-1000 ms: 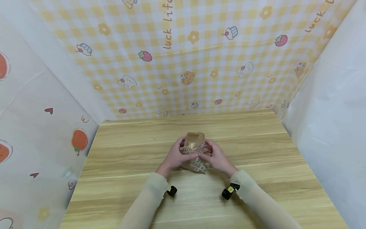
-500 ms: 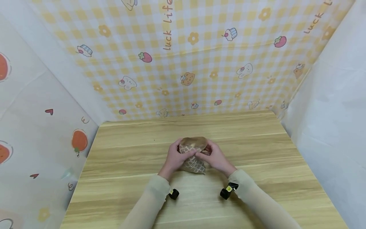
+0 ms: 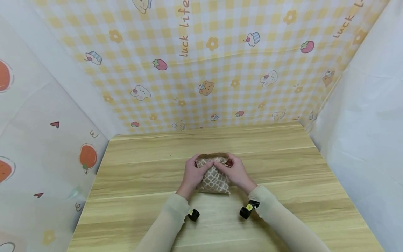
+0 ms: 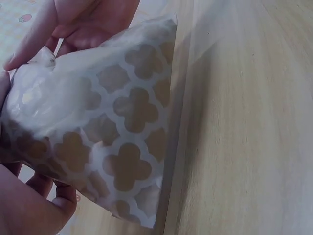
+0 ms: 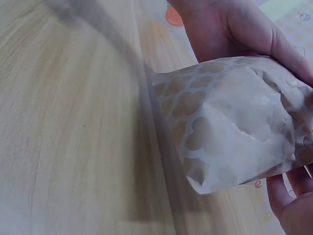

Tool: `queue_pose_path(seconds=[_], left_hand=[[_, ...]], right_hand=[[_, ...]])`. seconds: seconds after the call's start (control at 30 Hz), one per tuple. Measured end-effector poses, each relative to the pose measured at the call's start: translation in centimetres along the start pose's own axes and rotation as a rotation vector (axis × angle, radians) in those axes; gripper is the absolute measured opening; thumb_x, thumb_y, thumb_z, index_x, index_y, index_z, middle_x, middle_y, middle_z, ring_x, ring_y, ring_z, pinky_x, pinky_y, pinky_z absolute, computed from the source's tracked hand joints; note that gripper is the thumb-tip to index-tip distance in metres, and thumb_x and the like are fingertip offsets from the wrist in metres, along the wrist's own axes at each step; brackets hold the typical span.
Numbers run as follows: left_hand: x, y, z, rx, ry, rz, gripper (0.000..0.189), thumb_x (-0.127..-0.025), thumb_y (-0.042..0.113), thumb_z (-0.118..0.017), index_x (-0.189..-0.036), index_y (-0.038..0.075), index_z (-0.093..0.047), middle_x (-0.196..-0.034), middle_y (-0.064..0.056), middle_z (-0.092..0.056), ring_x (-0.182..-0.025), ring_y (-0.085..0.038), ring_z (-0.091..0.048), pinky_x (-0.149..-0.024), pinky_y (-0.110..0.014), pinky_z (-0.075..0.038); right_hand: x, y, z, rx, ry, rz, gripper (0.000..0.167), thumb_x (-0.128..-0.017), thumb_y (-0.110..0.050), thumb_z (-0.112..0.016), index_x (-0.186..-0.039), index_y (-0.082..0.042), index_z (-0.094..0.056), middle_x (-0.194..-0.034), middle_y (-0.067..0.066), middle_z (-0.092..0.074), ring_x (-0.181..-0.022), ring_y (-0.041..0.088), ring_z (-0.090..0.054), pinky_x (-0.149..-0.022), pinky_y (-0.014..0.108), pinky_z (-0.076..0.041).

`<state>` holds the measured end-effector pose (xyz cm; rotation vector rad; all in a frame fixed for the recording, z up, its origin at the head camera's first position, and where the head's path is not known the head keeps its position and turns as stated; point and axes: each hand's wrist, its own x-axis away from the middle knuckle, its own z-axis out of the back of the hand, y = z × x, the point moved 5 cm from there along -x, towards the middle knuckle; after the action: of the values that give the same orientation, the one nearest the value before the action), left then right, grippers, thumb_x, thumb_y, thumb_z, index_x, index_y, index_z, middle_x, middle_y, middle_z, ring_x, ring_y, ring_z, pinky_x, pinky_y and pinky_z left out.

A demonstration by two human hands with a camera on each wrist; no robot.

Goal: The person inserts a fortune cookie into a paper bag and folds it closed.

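A brown paper bag (image 3: 215, 180) with a white lattice pattern stands low on the table, its brown open rim (image 3: 217, 154) facing away from me. My left hand (image 3: 193, 174) grips the bag's left side near the rim, thumb across the front. On the other side, my right hand (image 3: 237, 172) holds it the same way, and the two thumb tips meet near the middle. In the left wrist view the bag (image 4: 112, 117) bulges near the top and narrows to a flat lower edge. Creases cross its front (image 5: 244, 117) in the right wrist view. Its contents are hidden.
The wood-grain table (image 3: 141, 168) extends around the bag on all sides. A yellow checked cloth (image 3: 189, 70) hangs behind it. White sheets stand at left (image 3: 63, 105) and right (image 3: 362, 122). Small black cameras (image 3: 245, 212) sit at both wrists.
The bag's upper part has lowered and spread wider, and its rim now shows as a thin curve. Both hands keep hold, and the thumbs have shifted up towards the rim.
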<state>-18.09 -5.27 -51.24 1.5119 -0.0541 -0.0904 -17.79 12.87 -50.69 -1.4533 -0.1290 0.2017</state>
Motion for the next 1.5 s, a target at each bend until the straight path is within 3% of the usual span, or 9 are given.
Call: queue_pose_path(seconds=[0.27,0.43,0.57,0.67,0.73,0.9,1.07,1.3,1.5], left_hand=[[0.1,0.5,0.0,0.0,0.069,0.011,0.025,-0.09,0.028,-0.086,-0.108,0.012,-0.079,-0.105,-0.004,-0.076,-0.088,-0.02,-0.068,-0.077,-0.032,-0.057],[0.2,0.3,0.1,0.062,0.122,0.072,0.024,-0.084,0.023,-0.089,-0.103,0.011,-0.079,-0.103,-0.004,-0.075,-0.09,-0.019,-0.067,-0.079,-0.032,-0.057],[0.3,0.2,0.2,0.107,0.128,0.118,0.026,-0.084,0.026,-0.09,-0.098,0.008,-0.078,-0.096,-0.006,-0.073,-0.083,-0.02,-0.068,-0.073,-0.032,-0.059],[0.4,0.2,0.2,0.131,0.123,0.137,0.027,-0.085,0.027,-0.09,-0.097,0.006,-0.077,-0.092,-0.007,-0.073,-0.079,-0.021,-0.069,-0.07,-0.033,-0.06],[0.4,0.2,0.2,0.126,0.121,0.139,0.027,-0.084,0.026,-0.091,-0.095,0.006,-0.077,-0.092,-0.006,-0.073,-0.079,-0.02,-0.069,-0.07,-0.032,-0.06],[0.4,0.3,0.5,0.081,0.097,0.131,0.025,-0.085,0.026,-0.09,-0.095,0.006,-0.079,-0.092,-0.006,-0.074,-0.078,-0.019,-0.07,-0.07,-0.032,-0.06],[0.3,0.5,0.8,0.053,0.057,0.123,0.024,-0.088,0.021,-0.087,-0.105,0.005,-0.081,-0.1,-0.007,-0.077,-0.084,-0.018,-0.071,-0.074,-0.029,-0.06],[0.1,0.9,1.1,0.138,-0.042,0.141,0.023,-0.096,0.013,-0.078,-0.112,-0.002,-0.078,-0.095,-0.009,-0.078,-0.076,-0.016,-0.073,-0.07,-0.028,-0.062],[0.0,1.1,1.4,0.17,-0.096,0.113,0.021,-0.098,0.01,-0.073,-0.112,-0.007,-0.076,-0.087,-0.007,-0.079,-0.073,-0.016,-0.074,-0.069,-0.028,-0.062]], right_hand=[[-0.3,-0.2,0.3,0.09,0.038,0.022,0.031,-0.099,-0.022,-0.076,-0.127,-0.01,-0.073,-0.11,0.008,-0.074,-0.078,0.012,-0.066,-0.065,0.023,-0.055],[-0.6,-0.4,0.4,0.015,0.03,0.032,0.027,-0.099,-0.015,-0.074,-0.123,-0.002,-0.074,-0.107,0.013,-0.077,-0.083,0.014,-0.072,-0.07,0.025,-0.059],[-0.6,-0.7,0.4,-0.01,0.022,0.03,0.026,-0.098,-0.015,-0.075,-0.12,-0.002,-0.075,-0.096,0.008,-0.078,-0.079,0.014,-0.072,-0.069,0.025,-0.059],[-0.6,-0.8,0.4,0.01,0.019,0.035,0.019,-0.098,-0.017,-0.076,-0.111,-0.003,-0.075,-0.076,-0.001,-0.066,-0.065,0.008,-0.061,-0.059,0.021,-0.051],[-0.6,-0.9,0.4,0.02,0.014,0.044,0.017,-0.097,-0.018,-0.077,-0.106,-0.003,-0.075,-0.073,-0.004,-0.062,-0.062,0.006,-0.056,-0.057,0.02,-0.047],[-0.6,-1.3,0.6,0.033,-0.007,0.063,0.013,-0.096,-0.014,-0.077,-0.104,-0.003,-0.078,-0.078,-0.002,-0.071,-0.064,0.006,-0.058,-0.056,0.019,-0.047],[-0.7,-1.5,1.0,0.059,-0.006,0.061,0.011,-0.096,-0.013,-0.078,-0.094,-0.002,-0.076,-0.072,0.0,-0.067,-0.06,0.007,-0.054,-0.055,0.02,-0.046],[-0.7,-1.7,1.6,0.079,-0.02,0.069,0.013,-0.096,-0.011,-0.076,-0.088,-0.001,-0.074,-0.068,0.003,-0.066,-0.058,0.016,-0.053,-0.06,0.027,-0.054],[-0.8,-1.7,1.8,0.087,-0.048,0.083,0.01,-0.097,-0.008,-0.074,-0.092,0.0,-0.075,-0.072,0.001,-0.069,-0.065,0.016,-0.063,-0.068,0.04,-0.062]])
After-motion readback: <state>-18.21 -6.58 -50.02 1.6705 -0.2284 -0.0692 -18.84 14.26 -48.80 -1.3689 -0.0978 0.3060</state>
